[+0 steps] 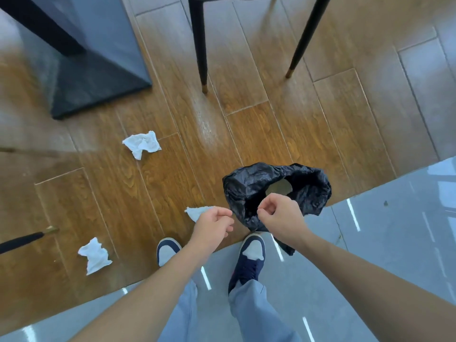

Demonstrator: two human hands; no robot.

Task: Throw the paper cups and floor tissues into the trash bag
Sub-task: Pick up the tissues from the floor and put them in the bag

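Note:
My right hand (278, 215) pinches the near rim of a black trash bag (311, 188), which hangs with its mouth open above the floor. My left hand (212, 224) is curled, with its fingertips right at the bag's left rim; I cannot tell whether it grips the rim. A white tissue (196, 212) lies just behind my left hand, partly hidden by it. A second crumpled tissue (142, 144) lies on the wood floor farther ahead to the left. A third tissue (95, 255) lies at the near left. No paper cups are in sight.
A chair's black legs (201, 58) stand ahead, and a dark table base (98, 77) at the far left. Another black leg (22, 240) pokes in at the left edge. My shoes (251, 257) stand where the wood floor meets grey tiles (394, 230).

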